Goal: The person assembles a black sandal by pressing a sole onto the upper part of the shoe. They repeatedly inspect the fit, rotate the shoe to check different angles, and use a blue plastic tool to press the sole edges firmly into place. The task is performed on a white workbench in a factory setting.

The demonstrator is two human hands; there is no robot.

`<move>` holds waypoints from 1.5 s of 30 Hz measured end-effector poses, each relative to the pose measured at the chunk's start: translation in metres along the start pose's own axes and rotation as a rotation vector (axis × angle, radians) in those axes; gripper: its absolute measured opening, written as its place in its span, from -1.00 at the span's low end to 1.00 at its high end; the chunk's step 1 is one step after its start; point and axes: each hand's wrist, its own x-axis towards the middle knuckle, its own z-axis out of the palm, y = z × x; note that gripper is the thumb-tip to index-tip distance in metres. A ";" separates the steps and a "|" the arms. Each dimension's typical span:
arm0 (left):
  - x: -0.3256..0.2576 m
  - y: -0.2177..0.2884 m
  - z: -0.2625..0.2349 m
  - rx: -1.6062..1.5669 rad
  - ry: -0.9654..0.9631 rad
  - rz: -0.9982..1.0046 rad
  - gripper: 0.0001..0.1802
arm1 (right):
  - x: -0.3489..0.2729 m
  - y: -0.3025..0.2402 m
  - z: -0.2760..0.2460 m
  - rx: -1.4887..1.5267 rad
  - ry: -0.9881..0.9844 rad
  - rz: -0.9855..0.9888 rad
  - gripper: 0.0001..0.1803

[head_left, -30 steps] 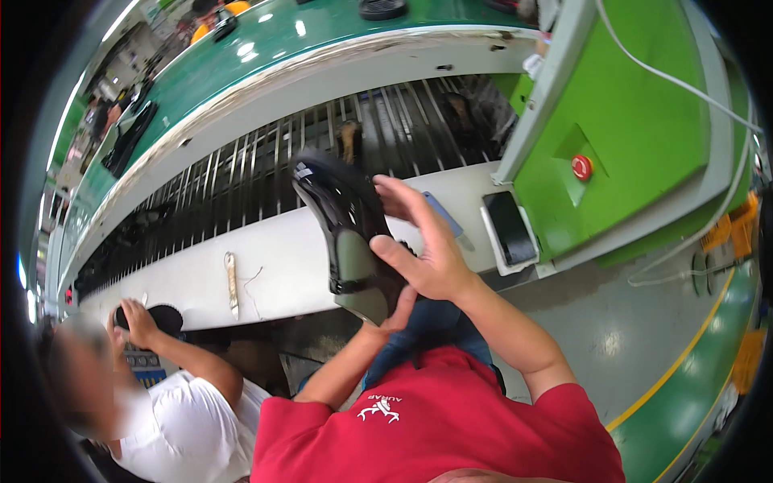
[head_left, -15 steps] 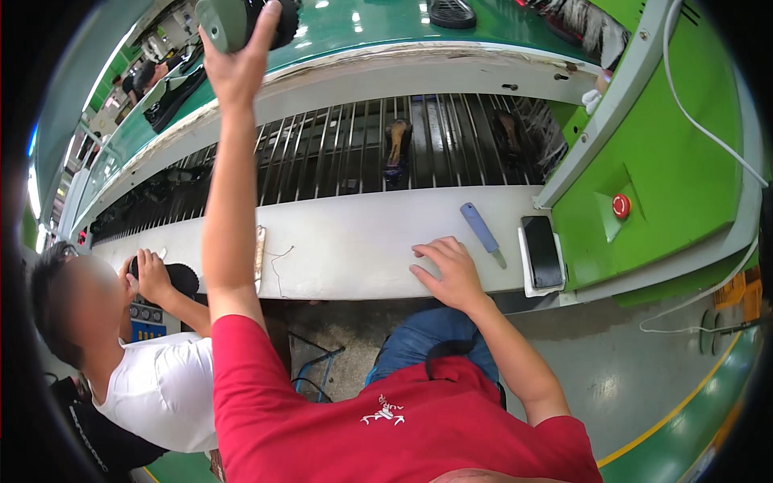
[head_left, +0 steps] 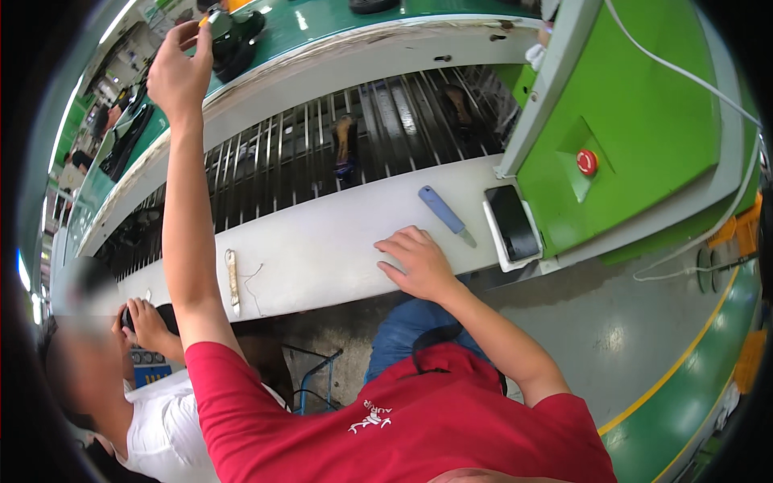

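My left hand (head_left: 179,76) is stretched out to the far left over the green surface, its fingers loosely bent and apart from the thumb. Just right of its fingertips stands a black shoe (head_left: 233,60) with a grey-green form inside. A small orange bit shows by the fingertips; whether they touch it is unclear. My right hand (head_left: 419,262) rests on the white ledge (head_left: 322,249) with fingers apart, holding nothing. Near it lies a blue-handled knife (head_left: 441,209), blade toward me.
A phone (head_left: 513,224) lies on a white tray beside the green machine panel (head_left: 644,137) with its red button (head_left: 587,163). Behind the ledge runs a metal roller rack (head_left: 306,145). A co-worker in white (head_left: 165,431) holds a dark item at left. A cream-coloured stick (head_left: 232,282) lies on the ledge.
The black shoe has gone from my left hand's grasp to standing on the green surface. That hand has loosened and drawn left of it. My right hand stays on the ledge; the view has turned.
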 end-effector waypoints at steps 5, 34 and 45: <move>-0.021 0.108 0.015 -0.344 -0.055 0.316 -0.79 | -0.002 0.001 0.002 -0.048 0.027 -0.034 -0.63; -0.007 0.368 0.237 -0.151 -0.531 0.568 -0.76 | -0.009 0.013 -0.002 0.050 0.065 -0.043 -0.79; 0.009 0.248 0.036 -0.786 -0.721 0.141 -0.80 | -0.010 0.017 -0.003 0.052 0.128 -0.021 -0.81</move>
